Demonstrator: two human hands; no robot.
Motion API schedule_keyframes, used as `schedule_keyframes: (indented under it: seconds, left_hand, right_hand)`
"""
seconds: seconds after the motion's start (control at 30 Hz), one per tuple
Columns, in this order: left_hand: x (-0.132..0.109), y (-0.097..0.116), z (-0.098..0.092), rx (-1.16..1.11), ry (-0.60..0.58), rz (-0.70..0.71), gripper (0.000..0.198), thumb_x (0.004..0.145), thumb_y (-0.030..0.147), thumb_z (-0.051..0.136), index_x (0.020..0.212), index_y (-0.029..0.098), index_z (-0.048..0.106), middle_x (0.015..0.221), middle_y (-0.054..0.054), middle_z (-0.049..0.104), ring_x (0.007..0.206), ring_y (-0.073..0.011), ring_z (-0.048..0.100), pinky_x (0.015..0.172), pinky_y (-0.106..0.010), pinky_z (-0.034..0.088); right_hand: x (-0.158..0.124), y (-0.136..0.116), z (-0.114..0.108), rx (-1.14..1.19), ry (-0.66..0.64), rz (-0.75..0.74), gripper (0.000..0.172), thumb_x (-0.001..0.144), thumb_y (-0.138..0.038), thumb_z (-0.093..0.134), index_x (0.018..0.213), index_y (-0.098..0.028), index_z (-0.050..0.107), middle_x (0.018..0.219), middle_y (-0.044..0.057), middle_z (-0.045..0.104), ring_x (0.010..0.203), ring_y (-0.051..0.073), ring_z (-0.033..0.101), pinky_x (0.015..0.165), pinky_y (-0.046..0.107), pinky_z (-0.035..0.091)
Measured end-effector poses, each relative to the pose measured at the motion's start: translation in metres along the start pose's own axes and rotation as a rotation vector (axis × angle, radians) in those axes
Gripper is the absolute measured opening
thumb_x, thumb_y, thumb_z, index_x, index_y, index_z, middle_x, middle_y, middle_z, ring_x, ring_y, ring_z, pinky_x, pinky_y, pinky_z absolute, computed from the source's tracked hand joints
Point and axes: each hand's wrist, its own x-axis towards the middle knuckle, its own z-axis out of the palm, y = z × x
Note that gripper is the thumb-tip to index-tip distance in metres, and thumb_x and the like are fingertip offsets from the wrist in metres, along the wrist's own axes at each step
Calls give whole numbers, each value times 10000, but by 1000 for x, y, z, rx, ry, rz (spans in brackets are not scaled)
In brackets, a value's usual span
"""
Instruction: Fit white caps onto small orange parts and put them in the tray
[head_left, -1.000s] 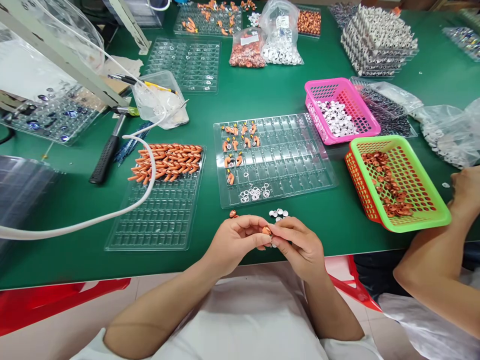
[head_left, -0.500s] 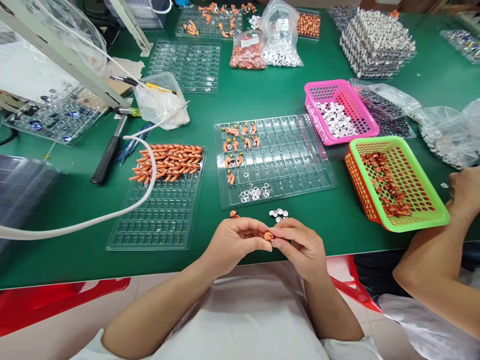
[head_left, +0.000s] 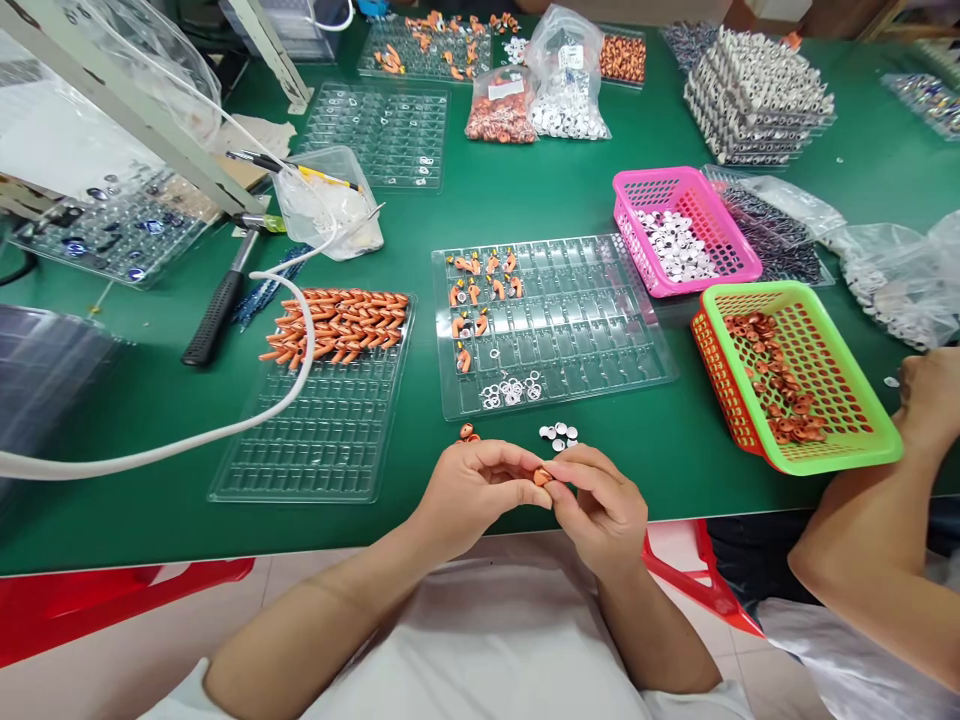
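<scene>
Between the fingertips of both hands is a small orange-brown piece (head_left: 541, 477). My left hand (head_left: 480, 495) pinches it with thumb and forefinger from the left. From the right, my right hand (head_left: 600, 505) closes its fingertips on the same piece. Just beyond the hands lie several white round pieces (head_left: 559, 434) and a few brown pieces (head_left: 466, 432). Farther up, a clear compartment tray (head_left: 585, 345) holds orange curved parts (head_left: 499, 288) at its upper left and white rings (head_left: 512, 389) near its front edge.
At the right stand a pink basket (head_left: 621, 225) of white pieces and a green basket (head_left: 874, 430) of brown pieces, beside another person's arm (head_left: 877, 520). Leftward are a tray of brown parts (head_left: 337, 325), a white cable (head_left: 304, 375) and a hammer (head_left: 217, 310).
The view has shifted slightly. Both hands still hold the small piece, which appears turned a little; the right fingers have curled in slightly.
</scene>
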Motion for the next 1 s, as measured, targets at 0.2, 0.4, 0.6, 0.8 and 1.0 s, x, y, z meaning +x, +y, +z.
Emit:
schedule_keyframes:
  seconds: [0.2, 0.4, 0.6, 0.8, 1.0]
  left_hand:
    - [0, 0, 2, -18, 1, 35, 139, 616, 132, 842, 736, 161, 779, 772, -46, 799, 742, -212, 762, 746, -312, 647]
    - [-2, 0, -1, 2, -61, 101, 110, 704, 174, 811, 811, 158, 796, 819, -70, 803, 754, -227, 767, 746, -337, 656]
    - [-3, -1, -2, 399, 2, 493, 114, 810, 122, 715, 862, 192, 790, 771, -34, 788, 692, -171, 734, 661, -258, 620]
    - [-4, -6, -3, 682, 32, 813, 234, 865, 71, 650, 1047, 194, 728, 834, -33, 779, 736, -145, 721, 691, -231, 590]
    - [-6, -16, -5, 805, 50, 1023, 334, 876, 29, 607, 1181, 164, 631, 906, -92, 749, 798, -166, 689, 697, -269, 586]
  right_hand:
    - [-1, 0, 0, -14, 19, 8, 386, 840, -50, 635, 1109, -318, 701, 905, 30, 733, 777, 182, 685, 670, 338, 579]
    - [0, -1, -1, -34, 15, 7, 367, 861, -67, 616, 1123, -312, 695, 913, 33, 728, 755, 176, 685, 648, 332, 583]
    - [-2, -4, -2, -111, -25, 8, 400, 878, -50, 592, 1175, -303, 676, 963, 51, 718, 823, 181, 688, 696, 331, 587]
    - [-2, -8, -3, -115, -48, 37, 390, 884, -45, 585, 1173, -290, 676, 975, 48, 703, 860, 176, 677, 732, 316, 569]
    - [-3, -8, -6, -102, -82, 139, 322, 897, -93, 597, 1140, -288, 678, 950, 38, 679, 846, 172, 649, 727, 304, 546]
